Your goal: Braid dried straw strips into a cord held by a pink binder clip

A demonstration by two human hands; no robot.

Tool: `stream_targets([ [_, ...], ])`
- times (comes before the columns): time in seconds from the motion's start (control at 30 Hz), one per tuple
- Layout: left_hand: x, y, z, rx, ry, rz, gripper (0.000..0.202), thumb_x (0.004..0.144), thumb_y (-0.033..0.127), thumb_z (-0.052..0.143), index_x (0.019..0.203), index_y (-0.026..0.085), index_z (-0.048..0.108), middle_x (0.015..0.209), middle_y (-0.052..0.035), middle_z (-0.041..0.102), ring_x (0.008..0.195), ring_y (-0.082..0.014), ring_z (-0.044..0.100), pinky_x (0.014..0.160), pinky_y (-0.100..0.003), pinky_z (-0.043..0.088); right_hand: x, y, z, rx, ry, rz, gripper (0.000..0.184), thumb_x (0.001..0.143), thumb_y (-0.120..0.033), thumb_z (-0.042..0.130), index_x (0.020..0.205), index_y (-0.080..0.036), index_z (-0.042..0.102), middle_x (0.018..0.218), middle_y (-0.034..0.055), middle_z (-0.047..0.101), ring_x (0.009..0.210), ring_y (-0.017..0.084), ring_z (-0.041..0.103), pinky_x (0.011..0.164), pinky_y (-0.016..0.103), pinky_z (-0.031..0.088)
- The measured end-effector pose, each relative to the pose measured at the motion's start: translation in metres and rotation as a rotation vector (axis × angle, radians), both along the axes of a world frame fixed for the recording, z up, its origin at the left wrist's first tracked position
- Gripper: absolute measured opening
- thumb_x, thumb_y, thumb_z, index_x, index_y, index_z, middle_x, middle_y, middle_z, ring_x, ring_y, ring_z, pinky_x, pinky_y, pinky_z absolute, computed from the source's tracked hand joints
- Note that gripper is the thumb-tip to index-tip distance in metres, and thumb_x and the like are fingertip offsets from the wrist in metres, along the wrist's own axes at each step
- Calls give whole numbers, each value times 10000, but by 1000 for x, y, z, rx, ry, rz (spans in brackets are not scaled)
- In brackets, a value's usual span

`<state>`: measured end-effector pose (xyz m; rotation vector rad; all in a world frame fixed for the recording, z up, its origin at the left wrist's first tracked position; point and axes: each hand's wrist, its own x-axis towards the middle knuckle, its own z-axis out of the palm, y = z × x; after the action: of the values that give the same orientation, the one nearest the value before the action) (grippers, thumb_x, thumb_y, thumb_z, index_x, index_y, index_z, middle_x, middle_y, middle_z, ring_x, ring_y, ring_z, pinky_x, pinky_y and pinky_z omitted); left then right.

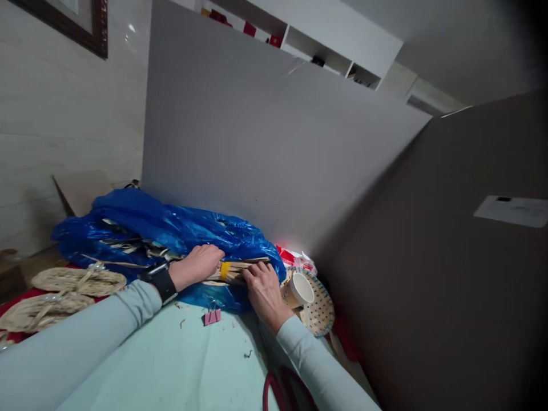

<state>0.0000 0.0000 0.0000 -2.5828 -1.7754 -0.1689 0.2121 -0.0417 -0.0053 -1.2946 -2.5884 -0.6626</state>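
A bundle of dried straw strips (235, 272), bound with a yellow band (225, 270), lies across the blue plastic bag (171, 225). My left hand (199, 265), wearing a black watch at the wrist, is closed over the bundle's left end, its fingertips partly hidden against the bag. On the right end, my right hand (263, 288) has its fingers curled round the strips. More loose strips (141, 246) show inside the bag's opening. Just below the bag, a pink binder clip (212, 317) rests on the pale green cloth (171, 359).
Woven straw sandals (77, 281) lie at the left on red cloth. A paper cup (302, 288) tilts over a woven basket (321, 311) beside my right hand. Red-handled scissors (274, 391) are at the near edge. Grey panels (265, 137) rise behind and to the right.
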Motion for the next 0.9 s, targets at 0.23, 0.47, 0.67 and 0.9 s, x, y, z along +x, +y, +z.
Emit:
stream_targets([
  [0.23, -4, -5, -4, 23, 0, -32, 324, 957, 340, 647, 1244, 190, 629, 1276, -93, 661, 1073, -256, 672, 902, -480, 576, 1, -5, 9, 28, -7, 119, 122, 1015, -196, 539, 966, -195, 651, 960, 46, 704, 882, 212, 578, 787, 363, 364],
  [0.47, -6, 0, -8, 0, -11, -27, 329, 956, 342, 649, 1245, 186, 627, 1266, -92, 664, 1061, -255, 676, 890, -475, 580, -14, 7, 25, 89, -70, 207, 165, 1032, -235, 525, 942, -186, 655, 971, 67, 680, 882, 224, 553, 773, 383, 362],
  [0.67, -8, 3, -12, -21, -37, -11, 332, 957, 343, 648, 1249, 187, 625, 1272, -93, 662, 1066, -256, 675, 893, -478, 579, -2, 17, 30, 154, -58, 121, 103, 992, -148, 548, 972, -160, 648, 930, 106, 640, 871, 265, 521, 742, 393, 369],
  [0.9, -8, 4, -9, -32, -93, 10, 333, 956, 342, 649, 1249, 188, 625, 1268, -93, 664, 1058, -254, 678, 886, -473, 582, 25, -10, 29, 107, -72, 183, 110, 993, -139, 543, 970, -184, 640, 970, 82, 651, 892, 244, 535, 778, 384, 376],
])
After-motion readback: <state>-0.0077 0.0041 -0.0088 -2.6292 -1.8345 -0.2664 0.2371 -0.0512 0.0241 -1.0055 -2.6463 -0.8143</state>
